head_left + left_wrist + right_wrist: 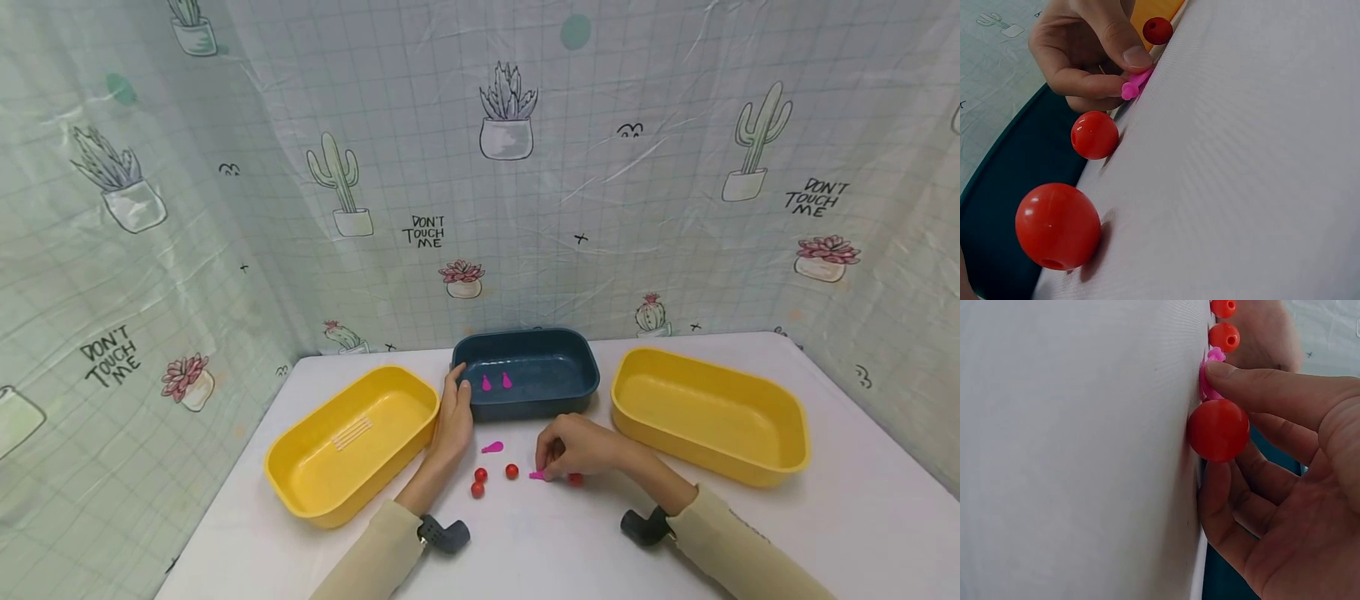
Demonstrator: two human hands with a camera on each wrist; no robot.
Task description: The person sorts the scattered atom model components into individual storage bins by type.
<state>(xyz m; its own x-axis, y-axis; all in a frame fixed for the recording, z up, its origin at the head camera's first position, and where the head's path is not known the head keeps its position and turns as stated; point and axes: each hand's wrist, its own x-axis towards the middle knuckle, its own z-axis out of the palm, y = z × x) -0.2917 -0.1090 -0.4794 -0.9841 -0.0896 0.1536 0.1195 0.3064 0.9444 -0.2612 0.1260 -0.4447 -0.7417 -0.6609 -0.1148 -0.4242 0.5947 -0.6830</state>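
Four red round beads (481, 474) lie on the white table (540, 550), below the front edge of the dark blue tub (551, 406); the wrist views show holes in several of them. Three sit towards the tub's left half, two of these close together, and the fourth is just beside the right hand (576, 446), partly hidden by it in the head view. That hand's thumb and forefinger pinch a magenta bulb-shaped piece (1130, 91) at the table surface, its narrow knobbed end pointing left. A second magenta piece (492, 447) lies on the table near the tub's front edge, and two magenta pieces (507, 381) are inside the tub, in its left half. The left hand (454, 421) rests against the tub's left end at the front corner, its visible finger and thumb fairly straight at the rim.

The tub stands at the middle of the table's back edge. Towards the table's left edge is a yellow tub (330, 510) with pale thin sticks (352, 433) side by side on its floor; a second yellow tub (712, 457) stands towards the back-right corner. Both arms wear beige sleeves (375, 550), and a cactus-print sheet (420, 100) hangs behind the table.
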